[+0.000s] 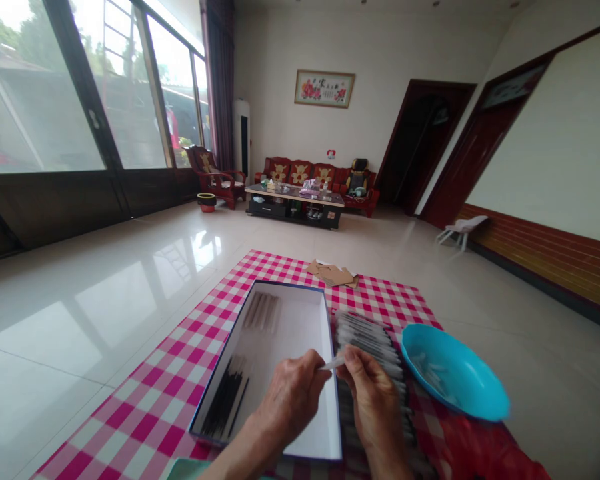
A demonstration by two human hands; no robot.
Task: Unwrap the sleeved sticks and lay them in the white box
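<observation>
Over the right edge of a shallow white-lined box (295, 413), my left hand (296, 390) is closed around one end of a slim whitish translucent tube (335, 363). The fingertips of my right hand (373, 393) pinch its other end. What lies inside the left fist is hidden. In the box are a bunch of thin black sticks (225, 400) at the near left and a row of greyish translucent sticks (261, 311) at the far end. Beside the box, partly under my right hand, lies a long pile of grey and clear pen-like sticks (363, 330), blurred.
A blue plastic basin (480, 383) with small clear pieces in it stands at the right. Near it is red plastic-looking material (485, 450). Torn cardboard (334, 274) lies at the far side of the checked tablecloth (180, 353). A coffee table (290, 193) and sofa stand beyond.
</observation>
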